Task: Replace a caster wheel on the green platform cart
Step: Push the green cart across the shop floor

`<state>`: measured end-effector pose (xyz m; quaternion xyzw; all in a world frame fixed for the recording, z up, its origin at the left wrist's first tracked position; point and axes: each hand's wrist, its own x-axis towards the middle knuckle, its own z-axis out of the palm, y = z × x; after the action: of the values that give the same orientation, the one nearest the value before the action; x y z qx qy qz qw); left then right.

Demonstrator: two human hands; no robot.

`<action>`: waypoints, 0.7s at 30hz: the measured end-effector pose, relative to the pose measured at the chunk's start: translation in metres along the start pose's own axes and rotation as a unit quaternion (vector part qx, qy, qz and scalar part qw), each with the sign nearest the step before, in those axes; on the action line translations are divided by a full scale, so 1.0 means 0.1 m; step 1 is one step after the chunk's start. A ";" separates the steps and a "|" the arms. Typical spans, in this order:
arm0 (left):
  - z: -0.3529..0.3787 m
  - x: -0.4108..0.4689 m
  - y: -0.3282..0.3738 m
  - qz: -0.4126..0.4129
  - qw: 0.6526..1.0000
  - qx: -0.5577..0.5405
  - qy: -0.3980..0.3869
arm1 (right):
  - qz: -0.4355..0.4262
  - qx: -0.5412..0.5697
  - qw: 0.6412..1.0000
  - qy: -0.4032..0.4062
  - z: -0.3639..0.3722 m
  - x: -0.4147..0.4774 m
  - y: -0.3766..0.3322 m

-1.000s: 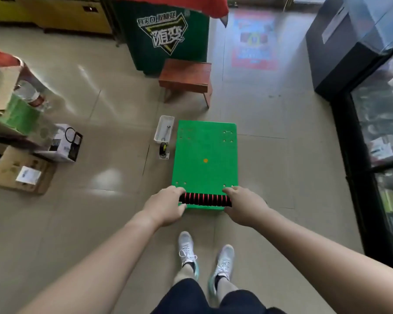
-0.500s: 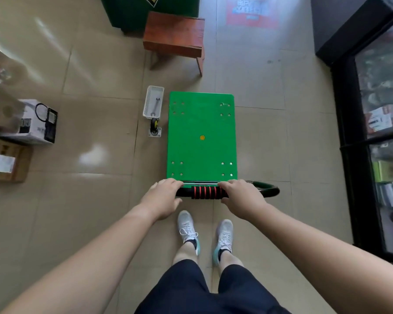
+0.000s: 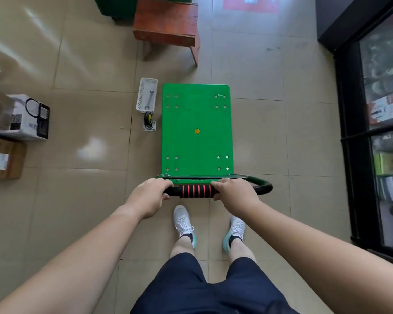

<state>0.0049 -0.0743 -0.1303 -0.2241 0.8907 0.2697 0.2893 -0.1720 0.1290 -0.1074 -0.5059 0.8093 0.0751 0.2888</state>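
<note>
**Head view, left to right.** A white printed box (image 3: 21, 118) stands on the tiled floor at far left. Nearer the middle, a white basket (image 3: 140, 96) holds a wrench (image 3: 150, 99). Just below the basket a loose caster wheel (image 3: 148, 118) lies on its mounting plate, close beside the left edge of the green platform cart (image 3: 196, 143). The cart stands deck-up on the floor, with four groups of bolt holes visible near its corners. Its handle (image 3: 196, 191) is at the near end, in front of the person's feet. The left hand (image 3: 149, 196) and the right hand (image 3: 235, 192) each grip the handle, fingers curled over the bar on either side of the red-ribbed sleeve. A glass-door cabinet (image 3: 383, 109) fills the right edge.

**Progress, as judged.** The wrench rests unused in the basket and the cart has not been tipped over, so no wheel work is under way. The deck hides the mounted wheels, and it cannot be told whether the loose caster is the replacement or the removed one.
</note>
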 end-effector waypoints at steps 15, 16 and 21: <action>0.20 0.18 1.47 0.018 0.995 0.012 0.100 | -0.012 0.026 0.999 0.042 0.04 -0.67 1.29; 0.21 0.21 1.62 0.025 0.994 0.020 0.100 | -0.001 0.034 0.999 0.039 0.05 -0.72 1.39; 0.22 0.35 2.30 0.047 0.992 0.071 0.090 | -0.021 0.103 0.993 0.051 -0.06 -0.86 1.62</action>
<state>-0.1395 0.1046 -0.0869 -0.1836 0.9396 0.1978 0.2105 -0.2869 0.2704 -0.0840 -0.4932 0.8159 -0.0405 0.2991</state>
